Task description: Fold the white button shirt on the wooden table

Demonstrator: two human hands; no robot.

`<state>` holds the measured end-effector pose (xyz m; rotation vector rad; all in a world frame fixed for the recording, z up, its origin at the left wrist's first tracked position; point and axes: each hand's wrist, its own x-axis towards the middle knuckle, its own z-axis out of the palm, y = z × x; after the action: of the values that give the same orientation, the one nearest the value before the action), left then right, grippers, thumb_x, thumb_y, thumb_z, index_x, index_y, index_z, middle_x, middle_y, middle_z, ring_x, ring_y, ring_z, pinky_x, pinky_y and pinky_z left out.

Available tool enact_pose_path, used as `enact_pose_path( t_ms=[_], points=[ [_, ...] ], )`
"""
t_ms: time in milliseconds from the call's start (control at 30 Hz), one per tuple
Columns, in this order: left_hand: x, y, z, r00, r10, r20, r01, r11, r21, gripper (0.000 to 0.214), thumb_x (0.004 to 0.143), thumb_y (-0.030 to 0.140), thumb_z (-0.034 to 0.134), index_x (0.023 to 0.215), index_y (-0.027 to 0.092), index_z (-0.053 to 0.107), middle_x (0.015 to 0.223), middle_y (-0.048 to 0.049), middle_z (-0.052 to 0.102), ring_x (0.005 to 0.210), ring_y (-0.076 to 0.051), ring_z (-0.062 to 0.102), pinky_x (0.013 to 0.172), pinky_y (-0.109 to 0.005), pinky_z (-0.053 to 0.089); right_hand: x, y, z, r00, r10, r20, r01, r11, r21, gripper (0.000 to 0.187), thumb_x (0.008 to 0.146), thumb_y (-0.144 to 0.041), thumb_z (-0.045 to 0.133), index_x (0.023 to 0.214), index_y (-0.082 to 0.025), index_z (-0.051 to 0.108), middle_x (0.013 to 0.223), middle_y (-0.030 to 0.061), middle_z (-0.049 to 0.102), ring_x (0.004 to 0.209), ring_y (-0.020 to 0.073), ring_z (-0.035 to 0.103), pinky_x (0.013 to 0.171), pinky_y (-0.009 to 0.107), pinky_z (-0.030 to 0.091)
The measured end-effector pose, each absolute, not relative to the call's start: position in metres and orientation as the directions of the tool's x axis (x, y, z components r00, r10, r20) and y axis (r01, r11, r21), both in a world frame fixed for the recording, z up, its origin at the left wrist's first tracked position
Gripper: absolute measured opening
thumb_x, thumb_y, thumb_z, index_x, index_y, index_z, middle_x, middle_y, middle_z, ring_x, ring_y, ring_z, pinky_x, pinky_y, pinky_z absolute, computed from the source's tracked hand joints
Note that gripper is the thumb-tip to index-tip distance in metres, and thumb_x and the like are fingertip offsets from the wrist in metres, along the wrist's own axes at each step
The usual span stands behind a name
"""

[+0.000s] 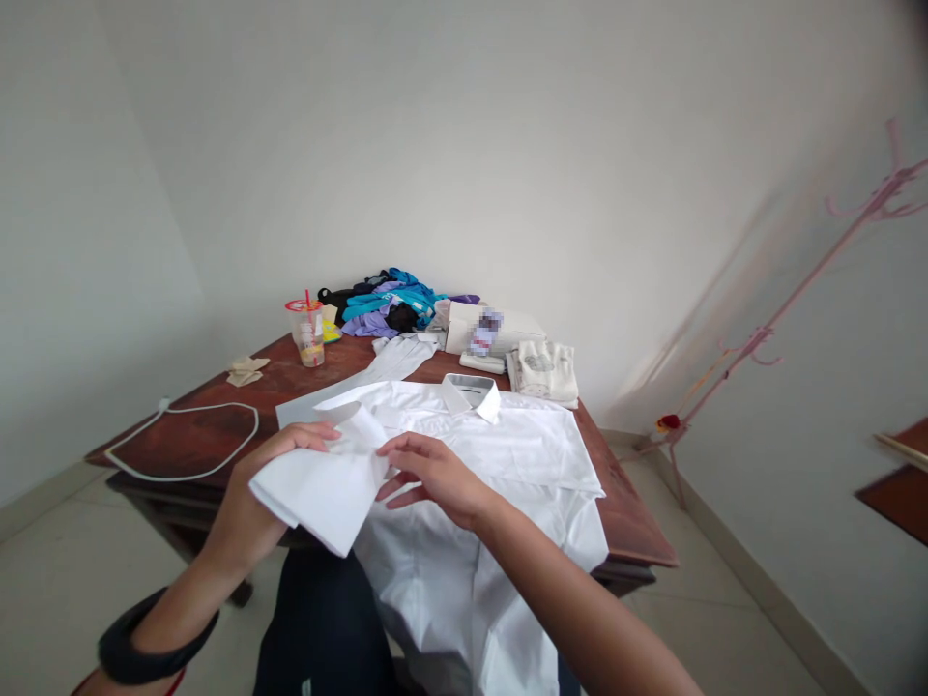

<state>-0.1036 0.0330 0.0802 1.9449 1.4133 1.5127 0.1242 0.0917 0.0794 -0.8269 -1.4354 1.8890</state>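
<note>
A white collared shirt (500, 454) lies across the table, its collar towards the wall and its lower part hanging over the front edge. One sleeve's cuff end (319, 493) is lifted above the table on the left. My left hand (290, 447) grips this cuff from behind, with most of its fingers hidden by the cloth. On the cuff's other side, my right hand (431, 474) pinches the sleeve fabric between thumb and index finger, its other fingers loosely curled.
On the wooden table (630, 503) are a plastic cup (309, 333) with a straw, a clothes pile (395, 302), a white box (464, 329), folded cloth (543, 372), a crumpled napkin (246, 371) and a white cable (181, 478). A pink coat rack (783, 309) leans at right.
</note>
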Motion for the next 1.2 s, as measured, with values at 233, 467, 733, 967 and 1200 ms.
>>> enact_pose_path(
  t_ms=[233,467,733,967,1200],
  points=[
    [-0.045,0.061,0.117,0.131,0.802,0.583,0.805,-0.429,0.409,0.017,0.082,0.021,0.045,0.068,0.022,0.054,0.066,-0.0025,0.061,0.068,-0.022,0.06,0.064,-0.032,0.041,0.161,0.054,0.111,-0.394,0.855,0.338,0.117,0.412,-0.904,0.043,0.097,-0.055,0.054,0.133,-0.033,0.059,0.132,0.0051,0.058,0.118,0.0255,0.056,0.101,0.04,0.044],
    [0.0,0.096,0.128,0.346,0.762,0.548,0.854,-0.497,0.153,0.02,0.079,0.01,0.046,0.088,0.021,0.061,0.073,-0.0064,0.065,0.071,-0.026,0.063,0.067,-0.036,0.044,0.185,0.073,0.112,-0.35,0.91,0.221,0.186,0.298,-0.936,0.039,0.089,-0.055,0.064,0.094,-0.017,0.069,0.082,0.0024,0.066,0.073,0.0172,0.056,0.064,0.027,0.041],
    [0.018,0.059,0.075,0.374,0.285,0.882,0.428,-0.897,0.109,0.049,0.085,0.004,0.049,0.13,0.022,0.049,0.129,-0.0154,0.058,0.123,-0.028,0.055,0.102,-0.047,0.049,0.197,0.107,0.112,-0.208,0.978,0.024,-0.212,-0.022,-0.977,0.034,0.077,-0.049,0.076,0.081,-0.016,0.065,0.07,0.0018,0.063,0.061,0.0149,0.056,0.056,0.026,0.044],
    [0.025,0.074,0.008,0.581,0.667,0.466,0.56,-0.744,0.365,0.047,0.101,0.025,0.043,0.148,0.023,0.04,0.154,-0.0126,0.045,0.145,-0.025,0.04,0.118,-0.045,0.039,0.209,0.157,0.159,-0.026,0.999,-0.028,-0.457,-0.037,-0.889,0.012,0.083,-0.025,0.07,0.091,-0.019,0.065,0.078,-0.0001,0.071,0.067,0.0147,0.067,0.051,0.021,0.057],
    [-0.018,0.136,-0.023,0.2,0.895,0.398,0.927,-0.305,0.22,0.059,0.103,0.041,0.04,0.153,0.011,0.035,0.153,-0.0251,0.043,0.144,-0.039,0.038,0.114,-0.063,0.032,0.233,0.183,0.177,0.069,0.997,-0.038,-0.609,0.012,-0.793,0.002,0.091,-0.017,0.062,0.093,-0.018,0.062,0.079,0.0002,0.073,0.065,0.012,0.071,0.056,0.019,0.063]
  ],
)
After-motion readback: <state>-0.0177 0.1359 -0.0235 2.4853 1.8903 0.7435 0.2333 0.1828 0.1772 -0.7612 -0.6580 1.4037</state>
